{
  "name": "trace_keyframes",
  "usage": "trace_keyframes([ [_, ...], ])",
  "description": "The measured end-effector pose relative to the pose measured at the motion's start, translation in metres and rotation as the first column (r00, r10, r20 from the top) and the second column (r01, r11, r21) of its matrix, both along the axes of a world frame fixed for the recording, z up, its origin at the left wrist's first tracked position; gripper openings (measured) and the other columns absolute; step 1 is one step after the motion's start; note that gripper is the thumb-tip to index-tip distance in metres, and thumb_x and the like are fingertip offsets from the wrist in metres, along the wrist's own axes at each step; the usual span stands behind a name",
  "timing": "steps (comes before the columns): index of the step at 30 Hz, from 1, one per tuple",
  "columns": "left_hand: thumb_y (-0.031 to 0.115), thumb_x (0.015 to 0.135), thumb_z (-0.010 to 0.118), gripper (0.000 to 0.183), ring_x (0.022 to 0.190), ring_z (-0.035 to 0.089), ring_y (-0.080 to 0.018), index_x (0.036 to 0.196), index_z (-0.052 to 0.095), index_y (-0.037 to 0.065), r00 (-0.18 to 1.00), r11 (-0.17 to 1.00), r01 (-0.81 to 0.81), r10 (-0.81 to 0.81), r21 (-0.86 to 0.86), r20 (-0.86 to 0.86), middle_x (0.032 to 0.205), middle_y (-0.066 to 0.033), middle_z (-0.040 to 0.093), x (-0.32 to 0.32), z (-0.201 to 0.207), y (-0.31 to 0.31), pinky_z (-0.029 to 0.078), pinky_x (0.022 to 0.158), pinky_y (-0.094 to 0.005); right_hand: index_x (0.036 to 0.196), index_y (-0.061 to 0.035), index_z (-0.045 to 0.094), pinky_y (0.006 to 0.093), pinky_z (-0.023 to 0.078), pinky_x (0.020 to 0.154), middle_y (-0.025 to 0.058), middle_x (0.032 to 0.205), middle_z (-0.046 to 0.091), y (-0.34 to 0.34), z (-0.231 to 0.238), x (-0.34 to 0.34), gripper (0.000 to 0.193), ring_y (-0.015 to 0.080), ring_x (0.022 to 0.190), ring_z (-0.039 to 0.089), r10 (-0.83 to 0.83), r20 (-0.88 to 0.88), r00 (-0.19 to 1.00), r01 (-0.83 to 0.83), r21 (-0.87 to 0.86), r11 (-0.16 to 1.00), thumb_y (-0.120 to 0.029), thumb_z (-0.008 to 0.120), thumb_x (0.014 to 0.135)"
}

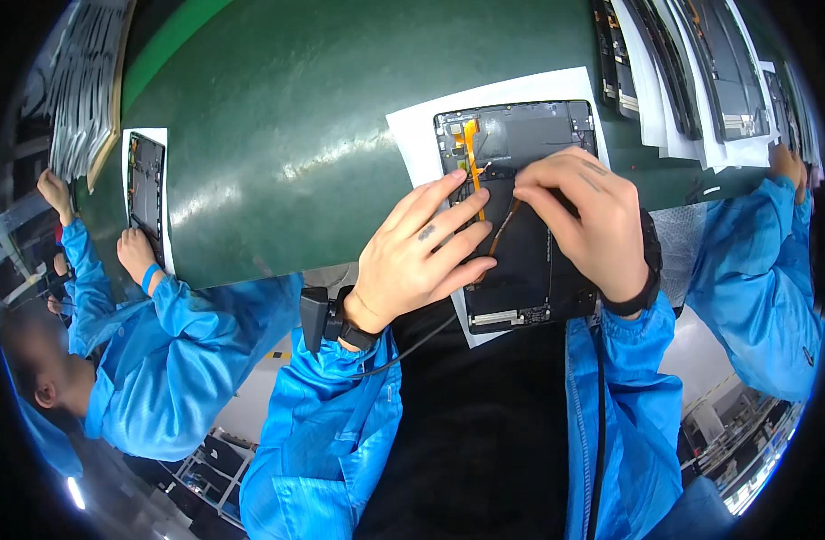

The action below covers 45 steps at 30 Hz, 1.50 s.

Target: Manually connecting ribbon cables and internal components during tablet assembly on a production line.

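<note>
An opened tablet [511,285], its black inside and circuit parts showing, lies on a white paper sheet [414,126] in front of me. An orange flat ribbon cable [472,144] runs down its left part. My left hand [426,247] rests over the tablet's left side with fingers apart, fingertips at the ribbon cable. Over the right half, my right hand [588,211] pinches the upper end of a thin brown cable [502,230]. That cable slants down toward my left hand's lower fingers, where its other end is hidden.
The bench top [277,135] is green. Opened tablets [732,81] stand in a row with white sheets at the right. At the left, a co-worker's hand [138,255] touches another tablet [146,180] beside a stack of thin panels [87,81]. Another co-worker's sleeve [759,279] is close on my right.
</note>
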<state>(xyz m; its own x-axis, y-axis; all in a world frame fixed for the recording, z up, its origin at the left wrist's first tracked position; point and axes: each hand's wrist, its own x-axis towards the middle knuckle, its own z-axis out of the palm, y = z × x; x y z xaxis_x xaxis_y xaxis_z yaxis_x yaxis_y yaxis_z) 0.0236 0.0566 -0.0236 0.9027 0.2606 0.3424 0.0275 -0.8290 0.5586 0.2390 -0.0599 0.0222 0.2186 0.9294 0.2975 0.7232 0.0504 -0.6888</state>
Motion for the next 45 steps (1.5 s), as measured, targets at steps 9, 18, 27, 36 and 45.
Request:
trace_keyframes([
  [9, 0.039, 0.078, 0.089, 0.043, 0.140, 0.057, -0.0415, 0.116, 0.081, 0.021, 0.996, 0.998, 0.060, -0.058, 0.020, -0.065, 0.142, -0.0098, 0.067, -0.005, 0.002, 0.001, 0.053, 0.108, -0.0533, 0.112, -0.0025, 0.062, 0.0394, 0.058, 0.078, 0.0093, 0.096, 0.076, 0.007, -0.025, 0.004, 0.031, 0.0296, 0.087, 0.075, -0.061, -0.084, 0.995, 0.059, -0.026, 0.998, -0.002, 0.081, 0.087],
  [18, 0.040, 0.077, 0.089, 0.042, 0.140, 0.057, -0.0416, 0.115, 0.083, 0.023, 0.994, 0.997, 0.069, -0.068, 0.017, -0.088, 0.142, -0.0097, 0.067, -0.005, 0.004, 0.002, 0.054, 0.108, -0.0522, 0.108, -0.0012, 0.057, 0.0394, 0.060, 0.073, 0.0099, 0.098, 0.071, 0.004, -0.029, 0.002, 0.034, 0.0292, 0.085, 0.074, -0.095, -0.089, 0.992, 0.095, 0.003, 0.995, -0.001, 0.083, 0.086],
  [27, 0.039, 0.076, 0.090, 0.042, 0.140, 0.057, -0.0412, 0.115, 0.084, 0.023, 0.994, 0.997, 0.071, -0.068, 0.024, -0.088, 0.143, -0.0101, 0.066, -0.006, 0.004, 0.001, 0.054, 0.109, -0.0519, 0.108, -0.0017, 0.058, 0.0383, 0.059, 0.072, 0.0095, 0.093, 0.070, 0.003, -0.029, 0.001, 0.033, 0.0284, 0.083, 0.073, -0.098, -0.077, 0.992, 0.096, -0.029, 0.995, 0.001, 0.083, 0.086],
  [36, 0.038, 0.077, 0.089, 0.043, 0.139, 0.058, -0.0404, 0.117, 0.083, 0.022, 0.995, 0.997, 0.056, -0.053, 0.043, -0.082, 0.143, -0.0109, 0.066, -0.004, 0.003, 0.000, 0.054, 0.108, -0.0511, 0.107, -0.0018, 0.058, 0.0377, 0.060, 0.071, 0.0095, 0.091, 0.070, 0.005, -0.029, 0.001, 0.034, 0.0274, 0.083, 0.074, -0.102, -0.091, 0.991, 0.101, -0.016, 0.995, 0.001, 0.083, 0.085],
  [45, 0.040, 0.079, 0.087, 0.052, 0.135, 0.060, -0.0375, 0.127, 0.079, 0.022, 0.989, 0.999, 0.006, 0.002, 0.052, -0.147, 0.139, -0.0123, 0.064, 0.003, 0.007, -0.005, 0.052, 0.108, -0.0493, 0.110, -0.0019, 0.056, 0.0362, 0.060, 0.071, 0.0105, 0.090, 0.072, 0.004, -0.030, 0.002, 0.036, 0.0271, 0.083, 0.075, -0.112, -0.117, 0.987, 0.111, -0.015, 0.994, 0.002, 0.083, 0.086],
])
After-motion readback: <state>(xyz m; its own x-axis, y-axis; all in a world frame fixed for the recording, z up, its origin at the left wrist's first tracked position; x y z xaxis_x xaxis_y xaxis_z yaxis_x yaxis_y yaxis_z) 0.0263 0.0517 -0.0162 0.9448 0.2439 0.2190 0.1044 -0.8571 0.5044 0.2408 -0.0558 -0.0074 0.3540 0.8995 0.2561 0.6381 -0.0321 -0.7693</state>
